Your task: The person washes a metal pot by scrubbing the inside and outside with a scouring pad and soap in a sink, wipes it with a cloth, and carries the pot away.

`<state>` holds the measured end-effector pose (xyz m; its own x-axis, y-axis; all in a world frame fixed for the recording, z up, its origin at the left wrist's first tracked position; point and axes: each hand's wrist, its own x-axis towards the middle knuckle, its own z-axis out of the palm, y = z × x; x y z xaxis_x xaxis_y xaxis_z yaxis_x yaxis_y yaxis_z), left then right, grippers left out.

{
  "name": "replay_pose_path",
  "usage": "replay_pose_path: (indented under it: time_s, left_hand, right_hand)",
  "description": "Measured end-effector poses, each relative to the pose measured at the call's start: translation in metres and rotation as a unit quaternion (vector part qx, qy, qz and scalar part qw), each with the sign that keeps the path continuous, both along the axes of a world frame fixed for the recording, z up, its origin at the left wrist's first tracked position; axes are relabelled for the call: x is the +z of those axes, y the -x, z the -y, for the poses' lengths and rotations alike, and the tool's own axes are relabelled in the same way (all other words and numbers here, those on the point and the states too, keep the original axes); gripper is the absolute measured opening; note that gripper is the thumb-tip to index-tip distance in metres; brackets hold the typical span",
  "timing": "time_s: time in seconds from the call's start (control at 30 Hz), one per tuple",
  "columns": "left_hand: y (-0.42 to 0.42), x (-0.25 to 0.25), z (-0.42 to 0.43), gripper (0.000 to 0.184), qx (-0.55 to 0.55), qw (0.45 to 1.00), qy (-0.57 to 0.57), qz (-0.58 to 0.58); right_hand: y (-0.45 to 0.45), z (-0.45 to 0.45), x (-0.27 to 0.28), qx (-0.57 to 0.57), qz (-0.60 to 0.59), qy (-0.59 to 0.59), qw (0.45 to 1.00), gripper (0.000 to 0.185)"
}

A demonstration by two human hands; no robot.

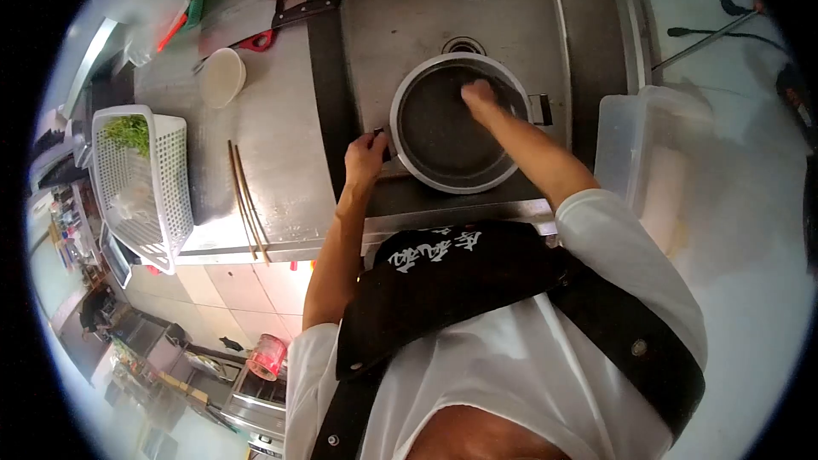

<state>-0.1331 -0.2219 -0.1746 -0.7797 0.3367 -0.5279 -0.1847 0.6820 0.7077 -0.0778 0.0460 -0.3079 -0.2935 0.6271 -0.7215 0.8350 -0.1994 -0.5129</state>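
Note:
A round metal pot [450,132] with a pale rim and dark handles sits in the steel sink [375,30], just below the drain. My left hand [365,158] is closed around the pot's left handle. Inside the pot's opening, over its dark interior, is my right hand [479,95], with its fingers curled together. Whatever those fingers may hold is hidden. The pot's right handle [540,109] is untouched.
Left of the sink, the steel counter [285,149] bears a pale bowl [222,78], chopsticks [243,196], a knife [307,11] and a white basket [170,179] with greens. A translucent plastic bin [620,140] stands right of the sink.

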Motion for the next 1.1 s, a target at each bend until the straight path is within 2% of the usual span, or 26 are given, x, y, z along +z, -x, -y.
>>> replay_pose_path:
  time_s: [0.03,0.07,0.1,0.13,0.17,0.2,0.23,0.27,0.33,0.37,0.4,0.43,0.47,0.53,0.63,0.7,0.73,0.8,0.83,0.87,0.9,0.93,1.0,1.03,1.07,1.1]
  left_hand:
    - [-0.001,0.005,0.0,0.035,0.001,1.0,0.008,0.004]
    - [-0.001,0.009,0.001,0.035,-0.001,1.0,0.019,0.006]
    - [-0.004,0.009,0.0,0.037,-0.001,0.999,0.011,-0.043]
    - [-0.004,0.01,-0.001,0.038,-0.012,0.999,0.024,-0.046]
    - [-0.003,0.012,-0.003,0.038,-0.024,0.998,0.034,-0.049]
    - [-0.002,0.012,-0.005,0.038,-0.035,0.997,0.043,-0.052]
    - [-0.002,0.011,-0.005,0.038,-0.029,0.997,0.041,-0.052]
    - [-0.002,0.007,-0.004,0.038,-0.023,0.998,0.039,-0.052]
    - [-0.004,0.006,-0.002,0.038,-0.009,0.999,0.032,-0.041]
    - [-0.006,0.009,-0.001,0.038,-0.003,0.999,0.027,-0.028]
    - [-0.007,0.011,-0.002,0.038,0.003,1.0,0.02,-0.016]
    - [-0.008,0.012,-0.003,0.038,-0.007,0.999,0.029,-0.024]
    - [-0.006,0.013,-0.004,0.039,-0.017,0.999,0.039,-0.035]
    - [-0.005,0.01,-0.003,0.039,-0.025,0.997,0.046,-0.048]
    - [-0.006,0.007,-0.003,0.04,-0.021,0.997,0.049,-0.051]
    - [-0.005,0.01,-0.006,0.041,-0.016,0.996,0.067,-0.049]
    - [-0.003,0.016,-0.009,0.041,-0.019,0.997,0.067,-0.037]
    - [-0.008,0.028,-0.012,0.041,-0.019,0.997,0.074,-0.008]
    - [-0.009,0.025,-0.01,0.041,-0.018,0.997,0.072,-0.007]
    - [-0.011,0.022,-0.008,0.041,-0.019,0.997,0.073,-0.005]
    - [-0.012,0.019,-0.007,0.041,-0.021,0.997,0.074,-0.007]
    - [-0.011,0.015,-0.005,0.041,-0.027,0.997,0.076,-0.01]
    - [-0.008,0.01,0.0,0.041,-0.037,0.996,0.078,-0.018]
    - [-0.008,0.007,0.001,0.041,-0.038,0.996,0.074,-0.022]
    - [-0.009,0.005,0.001,0.041,-0.037,0.997,0.068,-0.025]
    - [-0.009,0.004,0.003,0.041,-0.035,0.997,0.064,-0.028]
  right_hand:
    - [0.018,0.004,0.007,-0.22,-0.044,0.08,0.971,0.02]
    - [0.031,0.005,-0.015,-0.28,-0.052,0.117,0.951,0.016]
    - [0.027,0.028,-0.01,-0.148,-0.133,0.108,0.974,0.017]
    - [0.028,0.042,-0.027,0.084,-0.069,0.091,0.99,0.019]
    - [0.017,0.061,-0.039,0.302,-0.115,0.05,0.945,0.023]
    - [-0.004,0.082,-0.032,0.428,-0.165,0.036,0.888,0.023]
    - [-0.033,0.096,-0.021,0.437,-0.219,-0.154,0.859,0.022]
    - [-0.067,0.102,-0.011,0.429,-0.265,-0.338,0.795,0.021]
    - [-0.086,0.08,-0.008,0.434,-0.201,-0.317,0.819,0.019]
    - [-0.075,0.053,-0.015,0.437,-0.087,-0.106,0.889,0.018]
    - [-0.065,0.034,-0.016,0.411,0.033,0.109,0.904,0.017]
    - [-0.051,0.03,-0.001,0.651,0.058,-0.098,0.75,0.016]
    - [-0.032,0.025,0.021,0.81,0.075,-0.294,0.502,0.015]
    - [-0.01,0.006,0.044,0.759,-0.082,-0.483,0.428,0.015]
    - [0.008,-0.012,0.085,0.798,0.05,-0.516,0.306,0.018]
    - [-0.023,-0.005,0.086,0.845,0.252,-0.406,0.238,0.02]
    - [-0.04,-0.001,0.066,0.83,0.277,-0.322,0.363,0.021]
    - [-0.086,0.016,0.012,0.755,0.042,-0.309,0.577,0.024]
    - [-0.096,0.03,0.024,0.713,-0.088,-0.278,0.637,0.026]
    - [-0.073,0.054,0.024,0.705,-0.01,-0.081,0.705,0.027]
    - [-0.047,0.068,0.055,0.661,0.067,0.118,0.738,0.029]
    - [-0.034,0.063,0.07,0.625,-0.039,0.123,0.77,0.029]
    - [-0.007,0.051,0.066,0.509,-0.16,0.008,0.846,0.029]
    - [0.005,0.044,0.063,0.425,-0.17,-0.11,0.882,0.028]
    - [0.01,0.027,0.062,0.504,-0.052,-0.197,0.839,0.028]
    - [-0.005,0.012,0.045,0.553,-0.054,-0.377,0.741,0.029]
